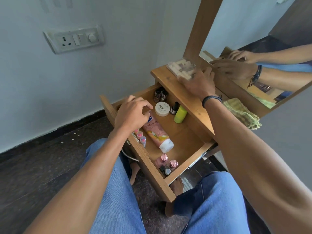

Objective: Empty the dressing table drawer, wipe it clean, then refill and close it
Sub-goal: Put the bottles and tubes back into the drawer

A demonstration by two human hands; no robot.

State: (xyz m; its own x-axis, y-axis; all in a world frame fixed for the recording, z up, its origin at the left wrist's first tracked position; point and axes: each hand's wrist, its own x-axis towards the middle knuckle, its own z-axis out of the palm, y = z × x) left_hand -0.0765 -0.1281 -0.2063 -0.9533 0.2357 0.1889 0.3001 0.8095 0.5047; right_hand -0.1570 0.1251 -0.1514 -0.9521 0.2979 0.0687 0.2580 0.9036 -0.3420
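The wooden drawer (150,168) stands pulled out over my lap. Inside lie a pink tube (157,134), a white nail polish remover jar (162,108), a lime green bottle (180,114), dark nail polish bottles (160,94), small pink-capped vials (140,135) and pink-topped bottles (166,162). My left hand (133,114) hovers over the tube's upper end with loosely curled fingers and holds nothing that I can see. My right hand (199,83) rests with fairly straight fingers on a clear plastic box (179,67) of small items on the table top (170,81).
A yellow-green cloth (243,114) lies on the table top to the right of my right wrist. The mirror (263,39) stands behind it in a wooden frame. A switch plate (74,39) is on the wall at left. My knees and bare feet are under the drawer.
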